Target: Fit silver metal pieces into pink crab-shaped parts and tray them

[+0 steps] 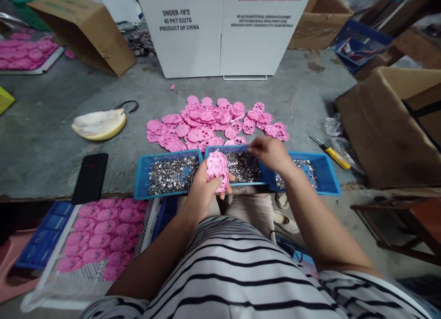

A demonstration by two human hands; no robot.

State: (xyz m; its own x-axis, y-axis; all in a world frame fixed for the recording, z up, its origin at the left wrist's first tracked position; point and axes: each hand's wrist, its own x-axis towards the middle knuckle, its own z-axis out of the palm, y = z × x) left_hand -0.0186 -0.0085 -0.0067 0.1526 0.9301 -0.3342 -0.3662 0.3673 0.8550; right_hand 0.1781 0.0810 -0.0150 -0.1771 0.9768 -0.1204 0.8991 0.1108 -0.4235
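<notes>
My left hand (200, 190) grips a pink scalloped plastic piece (217, 168), thumb on its lower part, in front of the middle blue bin. Raised over the right side of the middle blue bin (210, 149), my right hand (270, 154) has its fingers pinched together; anything between them is too small to make out. Small shiny metal parts (244, 167) fill that bin. A left blue bin (140, 176) and a right blue bin (329, 174) hold similar bits. Behind the bins lies a loose heap of pink plastic pieces (206, 117).
A white carton (220, 48) stands at the back. Left are a black phone (90, 176) and a yellow fruit peel (99, 125); right, a yellow-handled screwdriver (336, 156) and a cardboard box (372, 126). Below the table edge, a white crate (62, 282) holds stacked pink pieces.
</notes>
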